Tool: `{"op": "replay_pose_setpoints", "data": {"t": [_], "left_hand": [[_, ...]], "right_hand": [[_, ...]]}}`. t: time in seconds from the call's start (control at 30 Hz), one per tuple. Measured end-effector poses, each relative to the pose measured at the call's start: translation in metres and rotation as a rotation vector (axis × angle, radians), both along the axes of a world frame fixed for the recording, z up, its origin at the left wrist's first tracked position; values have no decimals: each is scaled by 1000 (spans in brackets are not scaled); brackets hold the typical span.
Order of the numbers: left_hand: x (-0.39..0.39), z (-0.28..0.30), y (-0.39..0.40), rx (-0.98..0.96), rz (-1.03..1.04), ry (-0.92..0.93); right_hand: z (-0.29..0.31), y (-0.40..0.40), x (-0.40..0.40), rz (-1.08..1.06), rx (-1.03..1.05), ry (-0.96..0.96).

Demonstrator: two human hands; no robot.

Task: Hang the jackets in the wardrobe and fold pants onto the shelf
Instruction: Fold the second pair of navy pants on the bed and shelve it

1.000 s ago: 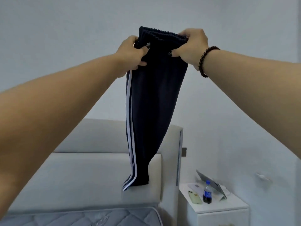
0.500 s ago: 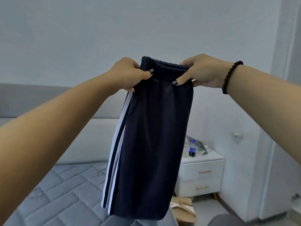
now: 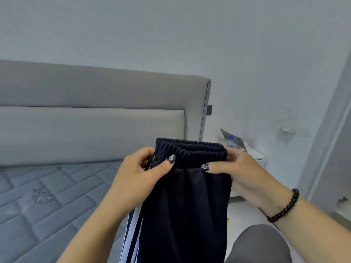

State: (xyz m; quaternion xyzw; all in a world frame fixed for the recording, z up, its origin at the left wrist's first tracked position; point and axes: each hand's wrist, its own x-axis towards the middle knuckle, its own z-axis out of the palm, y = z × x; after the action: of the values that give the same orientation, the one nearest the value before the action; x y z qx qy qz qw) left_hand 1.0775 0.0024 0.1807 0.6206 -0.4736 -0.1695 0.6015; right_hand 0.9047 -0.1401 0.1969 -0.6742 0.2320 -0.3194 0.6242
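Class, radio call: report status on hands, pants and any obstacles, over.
Left hand and right hand both gripping waistband. Dark pants hanging, not yet folded. Mattress below left, nothing blocking.

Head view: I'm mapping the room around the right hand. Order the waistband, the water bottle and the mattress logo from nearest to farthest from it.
1. Waistband: pinched in the right hand.
2. Water bottle: just behind the hand, on the nightstand.
3. Mattress logo: far off to the left, on the bed.
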Motion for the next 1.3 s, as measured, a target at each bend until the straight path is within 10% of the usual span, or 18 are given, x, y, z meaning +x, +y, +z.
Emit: {"op": "replay_pose_setpoints", "data": {"t": [0.87, 1.3], "left_hand": [[239, -259, -240, 512, 286, 733], [237, -312, -251, 663, 454, 263]], "right_hand": [[-257, -223, 288, -71, 332, 387], [-318, -243, 285, -96, 290, 462]]}}
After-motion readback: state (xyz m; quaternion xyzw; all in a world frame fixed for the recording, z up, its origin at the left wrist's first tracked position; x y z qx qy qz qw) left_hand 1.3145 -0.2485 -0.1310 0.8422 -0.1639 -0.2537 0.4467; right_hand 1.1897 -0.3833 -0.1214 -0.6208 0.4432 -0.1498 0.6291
